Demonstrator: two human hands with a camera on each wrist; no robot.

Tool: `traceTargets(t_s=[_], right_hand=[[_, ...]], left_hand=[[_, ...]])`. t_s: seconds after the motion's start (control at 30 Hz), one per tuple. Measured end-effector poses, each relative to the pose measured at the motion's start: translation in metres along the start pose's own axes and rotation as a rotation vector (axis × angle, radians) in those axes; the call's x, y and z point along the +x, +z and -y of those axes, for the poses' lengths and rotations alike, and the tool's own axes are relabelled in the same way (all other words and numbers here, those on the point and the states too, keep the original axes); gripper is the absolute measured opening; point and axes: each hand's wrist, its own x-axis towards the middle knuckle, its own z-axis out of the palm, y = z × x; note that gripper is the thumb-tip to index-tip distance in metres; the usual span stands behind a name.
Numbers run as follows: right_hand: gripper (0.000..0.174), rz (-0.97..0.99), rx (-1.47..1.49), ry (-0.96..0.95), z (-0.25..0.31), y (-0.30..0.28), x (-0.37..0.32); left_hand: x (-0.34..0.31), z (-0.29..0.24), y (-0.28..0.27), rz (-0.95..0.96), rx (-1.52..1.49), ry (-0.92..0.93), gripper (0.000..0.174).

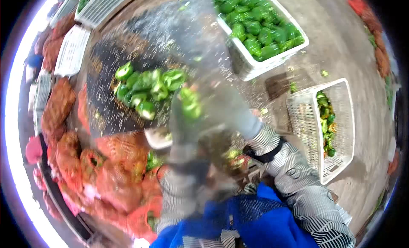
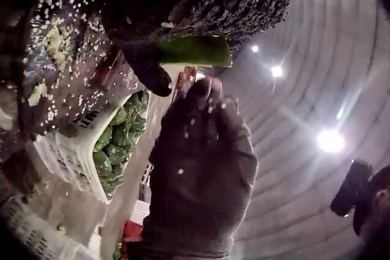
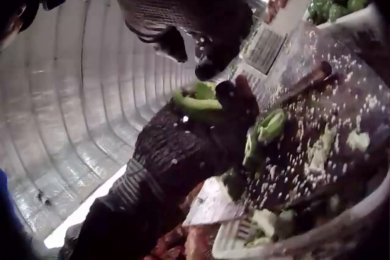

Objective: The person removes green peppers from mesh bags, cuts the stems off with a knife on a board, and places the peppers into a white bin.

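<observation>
Gripped in my gloved left hand [image 3: 177, 135] is a piece of cut green pepper [image 3: 201, 103], its hollow side showing in the right wrist view. My gloved right hand [image 2: 201, 162] is close beside the piece, fingertips near it, with seeds stuck on the glove. Both hands are blurred in the head view. From the right wrist, the right thumb and fingers look loosely bent and apart, with nothing seen between them. Ahead of the left hand, a heap of cut green peppers [image 1: 147, 87] lies on a dark, wet, seed-strewn work surface [image 1: 102, 73].
A white crate of whole green peppers [image 1: 262, 28] stands at the far right. Nearer, another white crate [image 1: 343, 133] holds pepper scraps. Orange mesh sacks [image 1: 117, 184] crowd the left, and a white container [image 1: 157, 139] sits at the surface's near edge. A brown handle [image 3: 311, 83] lies on the surface.
</observation>
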Motion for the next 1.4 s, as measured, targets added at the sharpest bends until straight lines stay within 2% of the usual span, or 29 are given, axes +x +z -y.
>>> traceTargets(t_s=[0.03, 0.07, 0.13, 0.17, 0.2, 0.27, 0.3, 0.37, 0.43, 0.5, 0.53, 0.6, 0.63, 0.67, 0.7, 0.77, 0.83, 0.93, 1.0, 1.07, 1.1, 1.13, 1.17, 1.2, 1.23, 1.27, 1.33, 1.37, 1.4], right_hand=[[0.044, -0.051, 0.140, 0.075, 0.008, -0.005, 0.001], [0.037, -0.056, 0.115, 0.084, 0.007, -0.011, 0.005], [0.032, -0.066, 0.090, 0.095, 0.010, -0.016, 0.011], [0.030, 0.071, -0.174, 0.147, 0.017, -0.014, 0.014], [0.030, 0.204, -0.442, 0.202, 0.022, -0.012, 0.016], [0.026, 0.172, -0.587, 0.203, 0.010, 0.001, 0.010], [0.021, 0.177, -0.606, 0.083, 0.003, 0.004, 0.006], [0.015, 0.162, -0.532, -0.070, -0.011, 0.008, 0.003], [0.017, 0.133, -0.448, -0.108, -0.012, 0.000, 0.002], [0.038, 0.378, -0.383, 0.079, -0.006, -0.009, 0.005], [0.038, 0.369, -0.393, 0.076, -0.017, -0.007, -0.001], [0.054, 0.213, -0.341, 0.029, -0.042, -0.006, -0.005], [0.057, 0.299, -0.067, 0.176, -0.044, -0.008, -0.003], [0.057, 0.326, -0.069, 0.171, -0.063, 0.003, -0.005], [0.054, 0.255, -0.235, -0.051, -0.098, 0.024, -0.010], [0.023, 0.077, -0.115, -0.123, -0.080, 0.028, -0.006], [0.027, -0.021, -0.127, -0.004, -0.058, 0.004, -0.001], [0.041, -0.530, 0.079, 0.241, -0.075, -0.061, 0.059], [0.051, -0.878, 0.236, 0.361, -0.101, -0.120, 0.118], [0.046, -0.663, -0.439, 0.247, -0.137, -0.185, 0.143], [0.048, -0.613, -0.930, 0.060, -0.161, -0.204, 0.155], [0.048, -0.597, -0.915, 0.061, -0.208, -0.216, 0.160], [0.051, -0.293, -1.130, 0.218, -0.260, -0.220, 0.163], [0.054, 0.026, -1.327, 0.369, -0.239, -0.197, 0.163], [0.056, 0.083, -1.484, 0.567, -0.217, -0.176, 0.150], [0.056, 0.084, -1.481, 0.565, -0.216, -0.173, 0.152], [0.058, 0.070, -1.432, 0.548, -0.210, -0.175, 0.146], [0.057, 0.005, -1.152, 0.539, -0.184, -0.167, 0.147], [0.054, -0.158, -1.040, 0.166, -0.196, -0.165, 0.145]], left_hand=[[0.004, -0.007, -0.006, -0.011, -0.292, -0.141, 0.063], [0.013, -0.013, -0.001, -0.027, -1.096, -0.550, 0.057], [0.012, -0.012, 0.002, 0.101, -1.087, -0.479, 0.044], [0.004, 0.009, 0.005, 0.123, -0.337, -0.323, 0.043], [0.005, 0.007, 0.007, 0.194, -0.045, -0.173, 0.042], [0.006, 0.004, 0.012, 0.202, 0.587, 0.157, 0.041], [0.002, 0.011, 0.013, 0.103, 0.200, -0.089, 0.041], [-0.001, 0.018, 0.010, 0.074, -0.022, -0.273, 0.041], [0.002, 0.025, -0.002, 0.174, 0.236, -0.060, 0.041], [0.011, 0.024, -0.024, 0.229, -0.549, -0.310, 0.046], [0.016, 0.023, -0.036, 0.203, -0.892, -0.455, 0.049], [0.025, 0.001, -0.035, 0.034, -0.715, -0.289, 0.051], [0.028, -0.003, -0.033, -0.049, -0.711, -0.253, 0.057], [0.030, -0.006, -0.019, -0.034, -0.741, -0.231, 0.058], [0.031, -0.010, -0.006, -0.019, -0.772, -0.208, 0.059], [0.043, -0.001, 0.018, 0.020, 0.106, 0.468, 0.053], [0.045, 0.001, 0.014, 0.006, 0.703, 0.627, 0.045], [0.053, -0.026, -0.015, -0.152, 0.864, 0.361, 0.039], [0.061, 0.004, -0.058, -0.419, 0.651, 0.337, 0.036], [0.057, 0.012, -0.083, -0.658, 0.688, 0.117, 0.034], [0.054, 0.022, -0.106, -0.614, 0.714, -0.026, 0.036], [0.048, 0.029, -0.128, -0.568, 0.735, -0.171, 0.039], [0.043, 0.036, -0.144, -0.452, 0.869, -0.234, 0.045], [0.040, 0.037, -0.149, -0.331, 0.995, -0.296, 0.050], [0.038, 0.039, -0.150, -0.243, 1.088, -0.294, 0.065], [0.044, 0.029, -0.140, -0.199, 1.015, -0.479, 0.076], [0.037, 0.069, -0.141, -0.219, 1.147, -0.319, 0.084], [0.041, 0.088, -0.146, -0.255, 1.063, -0.305, 0.087], [0.046, 0.075, -0.142, -0.254, 1.119, -0.394, 0.087]])
